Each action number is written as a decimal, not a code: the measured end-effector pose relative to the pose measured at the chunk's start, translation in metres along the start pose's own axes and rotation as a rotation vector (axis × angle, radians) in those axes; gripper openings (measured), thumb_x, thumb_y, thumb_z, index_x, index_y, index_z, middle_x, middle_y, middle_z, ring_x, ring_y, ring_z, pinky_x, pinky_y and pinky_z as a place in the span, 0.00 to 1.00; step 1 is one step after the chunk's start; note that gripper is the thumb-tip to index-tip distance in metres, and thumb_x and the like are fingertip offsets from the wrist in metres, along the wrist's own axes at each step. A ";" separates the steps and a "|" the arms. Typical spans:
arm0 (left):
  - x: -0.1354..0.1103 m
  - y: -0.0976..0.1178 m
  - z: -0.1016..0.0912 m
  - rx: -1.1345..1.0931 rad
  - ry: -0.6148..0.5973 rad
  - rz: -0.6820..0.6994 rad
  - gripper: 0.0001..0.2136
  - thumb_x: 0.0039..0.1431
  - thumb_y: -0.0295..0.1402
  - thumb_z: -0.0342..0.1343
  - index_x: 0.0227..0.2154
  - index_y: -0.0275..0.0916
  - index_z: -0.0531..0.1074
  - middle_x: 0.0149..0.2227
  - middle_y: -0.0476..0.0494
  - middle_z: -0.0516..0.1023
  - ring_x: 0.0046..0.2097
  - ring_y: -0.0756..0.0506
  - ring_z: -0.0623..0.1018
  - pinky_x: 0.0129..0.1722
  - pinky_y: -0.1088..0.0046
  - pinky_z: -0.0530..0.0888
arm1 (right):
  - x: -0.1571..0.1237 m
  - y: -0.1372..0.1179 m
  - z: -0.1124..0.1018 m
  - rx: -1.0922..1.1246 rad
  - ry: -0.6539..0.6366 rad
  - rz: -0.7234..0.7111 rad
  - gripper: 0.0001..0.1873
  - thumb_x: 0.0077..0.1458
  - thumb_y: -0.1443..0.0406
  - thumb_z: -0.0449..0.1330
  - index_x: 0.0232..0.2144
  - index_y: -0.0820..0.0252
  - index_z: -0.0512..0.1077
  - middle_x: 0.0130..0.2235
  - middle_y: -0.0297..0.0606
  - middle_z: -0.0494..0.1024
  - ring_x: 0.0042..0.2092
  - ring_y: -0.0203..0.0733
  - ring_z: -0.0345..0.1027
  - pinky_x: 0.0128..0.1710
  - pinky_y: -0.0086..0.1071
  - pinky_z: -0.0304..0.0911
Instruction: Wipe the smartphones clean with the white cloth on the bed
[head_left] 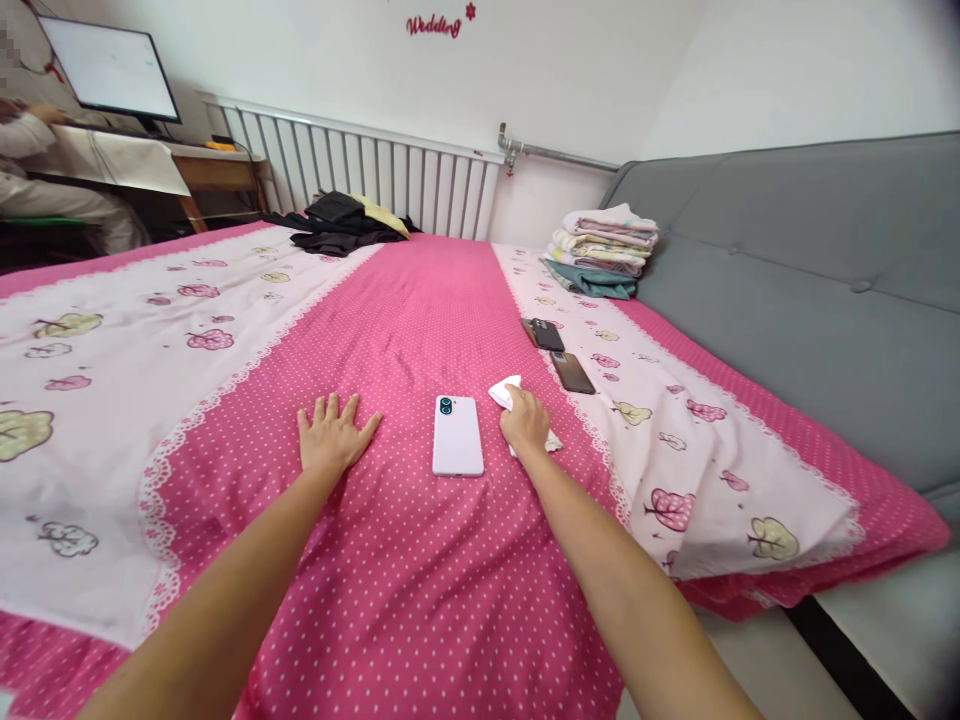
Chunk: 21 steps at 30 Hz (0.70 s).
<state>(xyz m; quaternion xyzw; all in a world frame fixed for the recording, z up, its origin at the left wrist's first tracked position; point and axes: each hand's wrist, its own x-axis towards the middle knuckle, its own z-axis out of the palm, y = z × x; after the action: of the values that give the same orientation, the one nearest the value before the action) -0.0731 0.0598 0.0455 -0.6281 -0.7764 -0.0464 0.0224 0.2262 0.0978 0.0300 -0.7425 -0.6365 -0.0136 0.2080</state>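
My left hand (333, 433) lies flat on the pink dotted bedspread (390, 570), fingers spread, with nothing in it. To its right a pale lilac smartphone (458, 440) rests back side up, its dark camera lenses at the far left corner. Beyond the phone's right side, my right hand (527, 420) is closed around a white tissue (504, 389), which sticks out in front of and behind the fingers. Neither hand touches the phone. Part of the tissue is hidden under the right hand.
Two more phones, a black one (545, 334) and a brownish one (573, 372), lie farther off to the right. Folded linens (602, 245) are stacked by the grey headboard (787, 230). Dark clothes (337, 222) lie at the far edge. A person sits by a monitor (109, 70).
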 end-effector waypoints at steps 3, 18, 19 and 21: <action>0.000 -0.001 0.001 0.000 0.003 0.002 0.38 0.58 0.58 0.26 0.65 0.40 0.49 0.68 0.34 0.47 0.67 0.33 0.48 0.63 0.47 0.45 | 0.000 0.000 0.001 0.001 0.002 -0.001 0.27 0.57 0.70 0.48 0.58 0.51 0.63 0.49 0.41 0.71 0.49 0.46 0.63 0.47 0.35 0.55; 0.000 -0.001 0.002 0.002 0.009 0.001 0.38 0.58 0.58 0.27 0.65 0.40 0.49 0.67 0.33 0.48 0.67 0.33 0.48 0.63 0.48 0.45 | 0.000 -0.001 -0.001 0.013 -0.002 0.003 0.27 0.56 0.71 0.49 0.58 0.52 0.63 0.50 0.41 0.71 0.50 0.46 0.62 0.48 0.35 0.55; 0.000 -0.001 0.002 0.001 0.009 0.001 0.38 0.58 0.58 0.27 0.65 0.39 0.49 0.67 0.33 0.48 0.67 0.33 0.48 0.63 0.48 0.45 | 0.000 -0.001 -0.001 0.014 -0.003 0.002 0.27 0.56 0.71 0.49 0.58 0.51 0.63 0.50 0.41 0.71 0.50 0.46 0.62 0.48 0.35 0.55; 0.000 -0.001 0.002 0.001 0.009 0.001 0.38 0.58 0.58 0.27 0.65 0.39 0.49 0.67 0.33 0.48 0.67 0.33 0.48 0.63 0.48 0.45 | 0.000 -0.001 -0.001 0.017 -0.005 0.001 0.27 0.56 0.71 0.49 0.58 0.51 0.63 0.51 0.41 0.70 0.50 0.46 0.62 0.48 0.35 0.54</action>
<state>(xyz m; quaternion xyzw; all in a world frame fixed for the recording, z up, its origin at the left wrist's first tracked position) -0.0743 0.0596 0.0437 -0.6281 -0.7761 -0.0490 0.0262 0.2257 0.0971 0.0311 -0.7409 -0.6369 -0.0064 0.2128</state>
